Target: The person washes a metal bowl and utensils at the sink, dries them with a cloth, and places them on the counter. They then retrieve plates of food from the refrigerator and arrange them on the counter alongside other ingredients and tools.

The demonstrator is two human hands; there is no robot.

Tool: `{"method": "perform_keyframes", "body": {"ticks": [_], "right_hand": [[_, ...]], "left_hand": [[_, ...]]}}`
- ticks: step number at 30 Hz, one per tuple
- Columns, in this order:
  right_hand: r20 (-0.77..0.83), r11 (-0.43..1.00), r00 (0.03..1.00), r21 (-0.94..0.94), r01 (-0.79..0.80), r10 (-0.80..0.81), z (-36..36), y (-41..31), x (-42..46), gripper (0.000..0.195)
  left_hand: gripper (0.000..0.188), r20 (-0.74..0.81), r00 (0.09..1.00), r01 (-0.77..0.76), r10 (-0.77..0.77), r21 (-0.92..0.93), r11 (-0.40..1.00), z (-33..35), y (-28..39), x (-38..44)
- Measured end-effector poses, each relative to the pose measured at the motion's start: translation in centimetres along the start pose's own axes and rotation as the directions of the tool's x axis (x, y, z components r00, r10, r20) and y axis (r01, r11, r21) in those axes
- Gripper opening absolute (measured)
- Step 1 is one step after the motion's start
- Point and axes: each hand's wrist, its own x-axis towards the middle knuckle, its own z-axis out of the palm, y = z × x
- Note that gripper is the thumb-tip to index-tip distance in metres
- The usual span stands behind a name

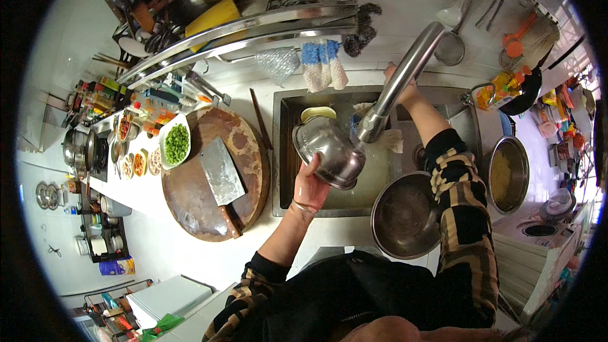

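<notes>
My left hand grips a metal bowl, tilted on its side over the sink. Water from the faucet runs onto the bowl's right side. Behind the faucet, my right hand reaches toward the base near the wall; its fingers are partly hidden, and what they touch cannot be told. Below the bowl, the sink holds cloudy water, with a pale yellow dish at its back and a cloth on its divider. A large metal basin rests at the sink's front edge.
Left of the sink, a round wooden chopping board bears a cleaver and a dish of chopped greens. Chopsticks lie between board and sink. Cloths hang behind. A metal pot stands at the right.
</notes>
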Motion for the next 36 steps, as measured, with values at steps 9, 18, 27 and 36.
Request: {"method": "perform_keyframes", "body": {"ticks": [9,18,27,36], "right_hand": [[0.332,0.891,0.846,0.037,-0.453,0.417,-4.2,-12.9,-15.0,0.032],[0.085,0.863,0.864,0.16,0.479,-0.495,-5.6,-26.4,-19.1,0.037],[0.24,0.827,0.97,0.536,-0.171,0.045,-11.9,-17.8,-26.5,0.036],[0.358,0.609,0.911,0.683,-0.404,0.203,-19.7,-13.6,-27.4,0.033]], "left_hand": [[0.066,0.035,0.998,0.063,-0.058,-0.143,0.988,-1.5,0.6,1.0],[0.055,0.073,0.995,0.066,-0.067,0.006,0.998,-1.6,1.2,0.6],[0.048,-0.06,0.998,-0.022,0.021,-0.027,0.999,-1.7,6.1,-0.6],[0.044,0.021,1.0,0.007,-0.008,0.051,0.999,-2.3,5.6,-1.4]]}}
